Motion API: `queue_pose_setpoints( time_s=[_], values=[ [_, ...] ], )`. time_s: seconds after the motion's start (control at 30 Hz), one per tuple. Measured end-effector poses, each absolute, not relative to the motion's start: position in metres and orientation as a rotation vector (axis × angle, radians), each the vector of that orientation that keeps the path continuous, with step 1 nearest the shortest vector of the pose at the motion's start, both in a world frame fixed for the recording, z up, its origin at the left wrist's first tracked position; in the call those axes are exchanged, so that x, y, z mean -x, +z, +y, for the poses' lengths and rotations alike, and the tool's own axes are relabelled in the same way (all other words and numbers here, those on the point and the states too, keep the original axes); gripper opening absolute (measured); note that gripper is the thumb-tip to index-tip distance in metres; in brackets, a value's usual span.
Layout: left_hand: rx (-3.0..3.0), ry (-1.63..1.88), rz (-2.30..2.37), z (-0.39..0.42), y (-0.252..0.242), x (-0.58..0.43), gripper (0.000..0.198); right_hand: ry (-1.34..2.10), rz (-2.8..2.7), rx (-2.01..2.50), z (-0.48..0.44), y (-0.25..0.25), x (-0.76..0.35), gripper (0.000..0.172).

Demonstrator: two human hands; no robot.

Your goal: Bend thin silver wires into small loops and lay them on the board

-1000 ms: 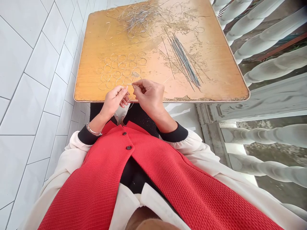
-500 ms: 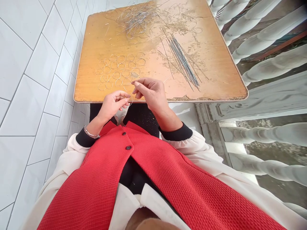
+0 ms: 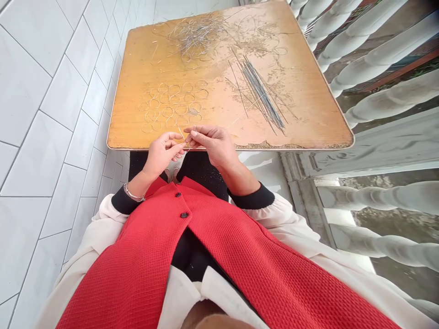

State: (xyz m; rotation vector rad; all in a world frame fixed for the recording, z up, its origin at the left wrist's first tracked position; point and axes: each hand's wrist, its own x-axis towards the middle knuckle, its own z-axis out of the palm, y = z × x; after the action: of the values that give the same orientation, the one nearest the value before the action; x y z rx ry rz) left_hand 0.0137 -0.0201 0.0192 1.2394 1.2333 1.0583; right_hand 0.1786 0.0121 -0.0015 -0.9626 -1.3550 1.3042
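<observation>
Over the table's near edge, my left hand [image 3: 162, 153] and my right hand [image 3: 216, 144] meet fingertip to fingertip. Both are closed in a pinch on a thin pale wire [image 3: 181, 131], which curves in a small loop around the fingertips. A straight length of wire [image 3: 245, 111] runs out to the right from behind my right hand, towards a bundle of grey wires [image 3: 261, 93]. Just beyond my left hand lie several thin wire rings [image 3: 167, 112] in loose rows. Exactly how the wire sits between the fingers is hidden.
A worn wooden table [image 3: 133, 59] with peeling, chipped veneer stands before me. A tangled heap of wire [image 3: 200, 34] lies at its far side. White tiled wall [image 3: 44, 151] runs along the left, and a white balustrade [image 3: 373, 50] along the right.
My right hand has moved down and slightly left, bringing its fingertips against those of my left hand. The wire's loop now shows above the fingers. The view has shifted slightly.
</observation>
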Motion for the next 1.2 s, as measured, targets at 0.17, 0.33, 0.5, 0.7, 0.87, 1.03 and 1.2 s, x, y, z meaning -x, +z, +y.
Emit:
queue_pose_setpoints(
  time_s=[0.17,0.33,0.5,0.7,0.87,1.03,1.2],
  values=[
    [-1.07,1.058,1.169,-0.018,0.02,-0.019,0.016,1.224,-1.447,1.01,0.013,0.005,-0.18,0.031],
    [-1.005,1.112,1.15,-0.018,0.021,-0.023,0.009,1.01,-1.563,1.094,0.012,0.009,-0.18,0.027],
    [-1.015,1.154,1.148,-0.018,0.025,-0.027,0.018,0.67,-1.706,1.215,0.013,0.005,-0.18,0.029],
    [-1.03,1.165,1.176,-0.018,0.022,-0.028,0.042,0.522,-1.741,1.147,0.013,0.004,-0.181,0.02],
    [-1.016,1.173,1.189,-0.018,0.022,-0.029,0.048,0.478,-1.748,1.116,0.014,0.007,-0.179,0.022],
    [-0.971,1.216,1.224,-0.018,0.022,-0.032,0.05,0.438,-1.779,1.13,0.014,0.007,-0.177,0.027],
    [-0.956,1.25,1.171,-0.017,0.018,-0.032,0.048,0.391,-1.786,1.151,0.013,0.009,-0.177,0.031]
  ],
)
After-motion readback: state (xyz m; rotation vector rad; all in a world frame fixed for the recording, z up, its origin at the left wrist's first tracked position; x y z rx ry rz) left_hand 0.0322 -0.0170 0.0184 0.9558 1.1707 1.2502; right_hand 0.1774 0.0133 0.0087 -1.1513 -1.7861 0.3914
